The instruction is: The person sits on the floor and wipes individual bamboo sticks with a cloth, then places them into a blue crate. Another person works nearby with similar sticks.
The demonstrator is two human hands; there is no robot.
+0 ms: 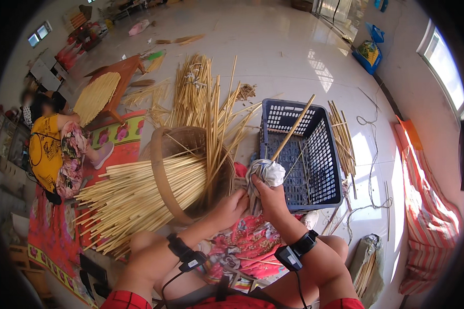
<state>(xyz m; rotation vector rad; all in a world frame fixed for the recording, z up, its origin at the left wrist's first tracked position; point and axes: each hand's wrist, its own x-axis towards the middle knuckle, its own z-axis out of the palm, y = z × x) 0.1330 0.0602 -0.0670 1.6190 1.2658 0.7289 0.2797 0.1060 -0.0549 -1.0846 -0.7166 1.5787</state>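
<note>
My right hand grips a stick whose lower end is wrapped in white cloth; the stick points up and right over a dark blue plastic crate. My left hand rests at the rim of a half-woven round bamboo basket, fingers against the strips beside the cloth. Many long bamboo strips stick out of the basket to the left and upward. Both wrists wear black bands with cables.
More bamboo strips lie on the shiny tiled floor behind the basket. A person in a yellow top sits at the left on a red patterned mat. A woven fan-shaped piece lies on a low wooden table. Striped fabric at right.
</note>
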